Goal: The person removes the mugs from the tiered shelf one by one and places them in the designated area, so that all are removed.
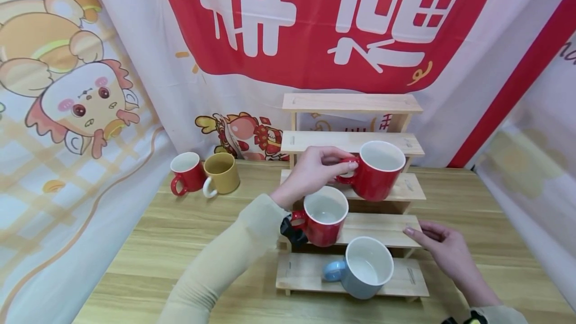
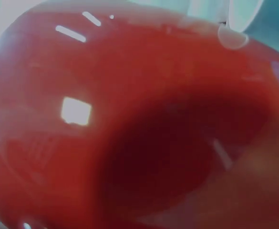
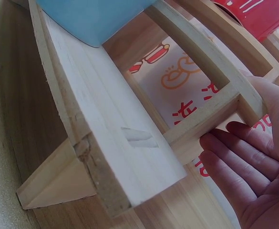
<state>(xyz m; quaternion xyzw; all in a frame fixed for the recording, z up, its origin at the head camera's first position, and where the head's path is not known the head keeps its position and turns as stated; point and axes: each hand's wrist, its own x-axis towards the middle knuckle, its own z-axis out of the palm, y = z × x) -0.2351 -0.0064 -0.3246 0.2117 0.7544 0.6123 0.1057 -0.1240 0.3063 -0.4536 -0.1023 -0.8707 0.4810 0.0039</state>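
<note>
My left hand (image 1: 317, 171) pinches a red mug (image 1: 377, 184) with a white inside by its handle, fingers and thumb together. The mug is upright and overlaps the third step of a tiered wooden rack (image 1: 382, 229). My right hand (image 1: 450, 251) grips the right end of the second step, thumb on the board; its fingers (image 3: 239, 164) are beside the frame in the right wrist view. Another red mug (image 1: 321, 231) stands on the second step, partly behind the left wrist strap. A light blue mug (image 1: 362, 284) sits on the lowest step. Blurred red mug surface (image 2: 44, 95) fills the left wrist view.
A red mug (image 1: 193, 179) and a yellow mug (image 1: 225, 176) with a white handle stand side by side on the wood-grain table (image 1: 148, 244), at the back left. Printed cloth (image 1: 135, 54) hangs behind and along the sides. The rack's top board (image 1: 351, 102) is close before it.
</note>
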